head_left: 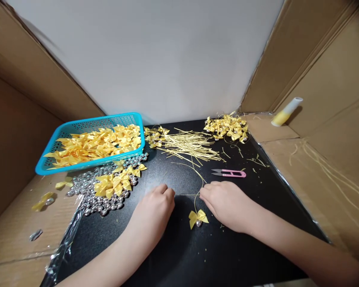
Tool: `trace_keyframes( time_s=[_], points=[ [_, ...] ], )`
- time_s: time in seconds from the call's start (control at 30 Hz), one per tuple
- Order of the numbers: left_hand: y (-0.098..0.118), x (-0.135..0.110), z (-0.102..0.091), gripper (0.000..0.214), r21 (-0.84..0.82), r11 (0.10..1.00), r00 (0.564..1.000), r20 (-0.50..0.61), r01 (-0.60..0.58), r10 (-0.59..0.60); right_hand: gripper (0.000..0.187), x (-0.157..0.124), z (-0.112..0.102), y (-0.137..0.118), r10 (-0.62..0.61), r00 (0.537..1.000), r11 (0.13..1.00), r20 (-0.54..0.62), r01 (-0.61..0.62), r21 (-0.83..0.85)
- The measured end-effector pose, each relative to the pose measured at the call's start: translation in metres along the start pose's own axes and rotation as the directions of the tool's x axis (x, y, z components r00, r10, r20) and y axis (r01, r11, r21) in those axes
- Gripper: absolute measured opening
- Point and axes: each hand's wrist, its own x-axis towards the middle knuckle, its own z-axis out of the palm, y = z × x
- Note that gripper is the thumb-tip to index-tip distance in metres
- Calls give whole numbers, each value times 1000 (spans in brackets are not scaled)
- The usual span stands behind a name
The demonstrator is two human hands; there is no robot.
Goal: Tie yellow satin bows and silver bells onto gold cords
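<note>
A thin gold cord (187, 195) runs taut between my two hands, low over the black tabletop. My left hand (158, 207) is closed on one end, its fingertips hidden behind the knuckles. My right hand (224, 203) pinches the other end, where a curved length of cord also passes by the fingertips. From that cord hangs a yellow satin bow (198, 216) with a silver bead (198, 224), lying between the hands and nearer to me. Pink thread snips (233, 173) lie just beyond my right hand.
A blue basket (41, 163) of yellow bows stands at back left. Silver beads (100, 201) and loose bows (115, 184) spread before it. Cut gold cords (190, 143) lie at the back, with beaded bows (227, 127) beside them. A cone spool (287, 111) stands right. Cardboard walls enclose the sides.
</note>
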Motion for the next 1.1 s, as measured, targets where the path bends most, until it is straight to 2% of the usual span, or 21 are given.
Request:
trace_keyframes(
  time_s=[0.1, 0.17, 0.23, 0.3, 0.37, 0.47, 0.53, 0.63, 0.7, 0.8, 0.93, 1.03, 1.1],
  points=[
    [2, 1, 2, 26, -112, 991, 997, 22, 77, -75, 19, 0, 6, 0, 37, 994, 999, -102, -41, -31],
    [4, 5, 5, 22, -197, 971, 990, 18, 138, -137, 19, 0, 9, -1, 115, 985, 993, -130, -118, -17],
    [4, 10, 9, 18, -337, 923, 981, 17, 189, -195, 21, 1, 12, -3, 226, 964, 973, -137, -218, 72],
    [4, 14, 14, 14, -524, 817, 962, 20, 241, -271, 24, 1, 14, -5, 333, 929, 925, -165, -287, 250],
    [4, 16, 19, 12, -706, 646, 929, 45, 291, -368, 24, 2, 16, -4, 396, 896, 846, -201, -271, 459],
    [5, 18, 25, 12, -880, 342, 875, 147, 328, -461, 18, 4, 20, -2, 458, 861, 689, -221, -187, 701],
    [6, 18, 29, 13, -937, 157, 866, 212, 312, -453, 13, 6, 23, -1, 514, 843, 527, -158, -165, 834],
    [9, 17, 34, 19, -961, -55, 868, 267, 270, -419, 12, 9, 27, 0, 587, 809, 216, -24, -129, 968],
    [11, 15, 38, 22, -957, -148, 873, 287, 248, -395, 19, 9, 28, -3, 630, 776, 51, 27, -77, 996],
    [15, 11, 40, 23, -961, -192, 889, 259, 199, -378, 26, 9, 30, -9, 670, 738, -117, 80, -1, 993],
    [21, 6, 38, 21, -978, -160, 898, 185, 130, -398, 29, 8, 32, -17, 655, 739, -291, 158, 54, 955],
    [23, 3, 35, 18, -986, -127, 894, 148, 104, -422, 30, 6, 32, -20, 657, 736, -329, 163, 86, 941],
    [24, 2, 33, 17, -991, -102, 889, 124, 88, -440, 29, 4, 32, -20, 676, 727, -285, 123, 103, 953]
  ],
)
